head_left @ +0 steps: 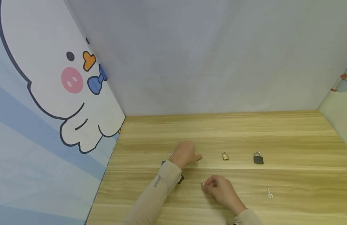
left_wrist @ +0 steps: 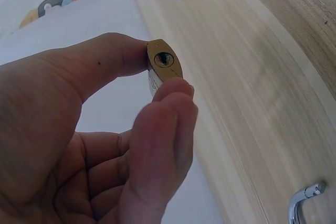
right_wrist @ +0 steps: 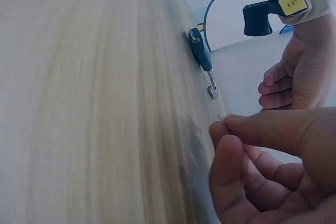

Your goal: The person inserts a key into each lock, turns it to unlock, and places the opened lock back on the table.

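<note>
My left hand pinches a brass padlock between thumb and fingers. The keyhole in its end faces the left wrist camera. In the head view only a bit of its shackle shows past the hand. Lower on the table, my right hand pinches a small thin key between thumb and index finger. Only a sliver of it shows in the right wrist view. A blue padlock lies beside the left hand, mostly covered by that forearm in the head view.
A small brass padlock and a black padlock lie in a row to the right on the wooden table. A silver key lies nearer the front right. A grey wall stands behind the table.
</note>
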Motion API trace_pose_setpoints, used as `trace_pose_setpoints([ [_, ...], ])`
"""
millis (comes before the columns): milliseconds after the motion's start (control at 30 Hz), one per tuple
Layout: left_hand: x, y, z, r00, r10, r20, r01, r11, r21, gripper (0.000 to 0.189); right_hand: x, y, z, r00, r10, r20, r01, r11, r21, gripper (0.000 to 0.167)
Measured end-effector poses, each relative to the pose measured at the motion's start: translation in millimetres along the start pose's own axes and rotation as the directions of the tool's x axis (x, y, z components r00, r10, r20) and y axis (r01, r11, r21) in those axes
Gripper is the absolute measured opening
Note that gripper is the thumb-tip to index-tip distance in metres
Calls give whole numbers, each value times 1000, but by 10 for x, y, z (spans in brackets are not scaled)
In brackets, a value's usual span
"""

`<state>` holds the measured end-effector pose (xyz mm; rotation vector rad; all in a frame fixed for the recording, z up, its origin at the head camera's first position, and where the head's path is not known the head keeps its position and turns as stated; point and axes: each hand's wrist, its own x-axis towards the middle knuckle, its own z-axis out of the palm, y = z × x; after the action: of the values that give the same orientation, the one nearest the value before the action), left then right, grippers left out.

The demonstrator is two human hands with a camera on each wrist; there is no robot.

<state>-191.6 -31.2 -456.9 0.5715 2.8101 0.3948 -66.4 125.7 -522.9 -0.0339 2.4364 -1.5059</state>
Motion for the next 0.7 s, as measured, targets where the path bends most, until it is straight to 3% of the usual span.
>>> trace_pose_setpoints([
  [333,-9,2,-9,1000,-3,-6,3,1000,-7,56,96,-44,0,995,22,-99,-4,985,173,8],
  [700,-14,13,-1,1000,-7,6,7,999,-49,54,236,-119,34,987,66,-148,-12,940,340,7],
])
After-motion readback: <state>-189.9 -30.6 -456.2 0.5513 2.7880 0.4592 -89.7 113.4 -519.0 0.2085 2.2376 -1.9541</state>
